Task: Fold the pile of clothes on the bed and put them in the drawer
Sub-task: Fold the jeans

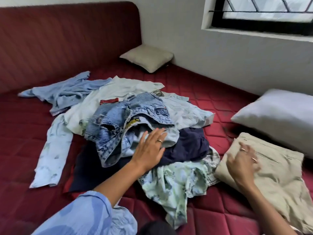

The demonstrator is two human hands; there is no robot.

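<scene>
**Inspector:** Starting at the hands: left hand [150, 146] lies flat, fingers straight and spread, on the pale garment atop the pile of clothes [135, 126], gripping nothing. Right hand [243, 161] rests on the folded beige trousers [271, 175], fingers loosely bent; blurred, so I cannot tell whether it pinches the cloth.

**Clerk:** And the pile?

**Inspector:** Mid-bed [194, 87], unfolded: denim jeans [128, 112] on top, a navy garment [189, 143] beneath, a green print shirt [176, 180] nearest, a light blue top [67, 92] spread far left. Trousers lie just right of it, beside the white pillow [277, 116].

**Clerk:** Step in hand?

**Inspector:** One item folded, I judge; selecting the next. That calls for closing on one garment and lifting it clear of the tangle. No drawer in view.
</scene>
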